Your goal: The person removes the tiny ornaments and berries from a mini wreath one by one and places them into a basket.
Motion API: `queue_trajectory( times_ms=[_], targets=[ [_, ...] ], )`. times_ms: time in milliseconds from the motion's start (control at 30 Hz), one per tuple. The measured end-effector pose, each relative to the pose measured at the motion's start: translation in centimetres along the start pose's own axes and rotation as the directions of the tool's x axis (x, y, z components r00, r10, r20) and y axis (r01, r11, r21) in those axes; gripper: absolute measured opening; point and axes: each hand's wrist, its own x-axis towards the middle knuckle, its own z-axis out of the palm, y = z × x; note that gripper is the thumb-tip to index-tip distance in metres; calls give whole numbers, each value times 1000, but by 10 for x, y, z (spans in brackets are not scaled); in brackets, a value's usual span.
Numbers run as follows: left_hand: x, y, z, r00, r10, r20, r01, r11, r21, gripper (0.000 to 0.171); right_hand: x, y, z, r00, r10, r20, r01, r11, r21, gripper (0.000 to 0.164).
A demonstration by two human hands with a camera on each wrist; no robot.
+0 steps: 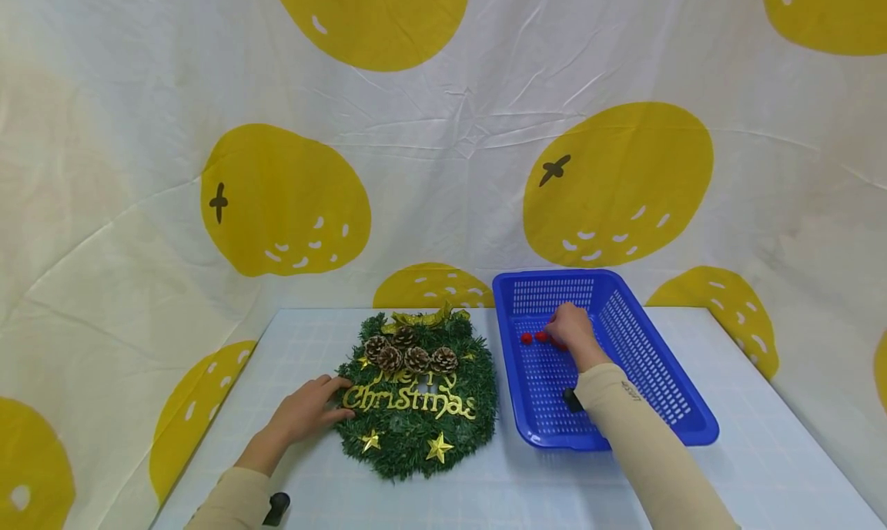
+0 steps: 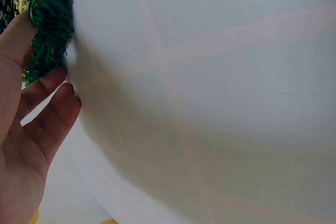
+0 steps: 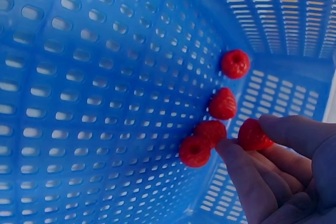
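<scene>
A green Christmas wreath (image 1: 460, 426) with gold "Merry Christmas" lettering lies on the table. My left hand (image 1: 309, 410) touches its left edge with spread, fairly straight fingers; the left wrist view shows the same hand (image 2: 34, 108) against the green tinsel (image 2: 52, 9). Inside the blue basket (image 1: 675, 376), my right hand (image 1: 574, 332) pinches a red raspberry (image 3: 254, 135) between thumb and fingers. Several other raspberries (image 3: 235, 64) lie in the basket beside the fingertips, two of them touching each other. The held raspberry is largely hidden in the head view.
Pine cones (image 1: 417, 360), gold stars (image 1: 439, 447) and a gold bow (image 1: 423, 319) decorate the wreath. The basket stands to its right, with raised slotted walls around my right hand. Behind the table (image 1: 443, 503) hangs a white cloth (image 1: 471, 199) with yellow fruit shapes.
</scene>
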Motion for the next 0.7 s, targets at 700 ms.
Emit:
queue_trajectory(
  times_ms=[700],
  targets=[
    [0, 0, -1, 1000, -2, 3, 2, 1000, 3, 54, 6, 6, -4, 1000, 20, 10, -20, 999, -35, 12]
  ],
)
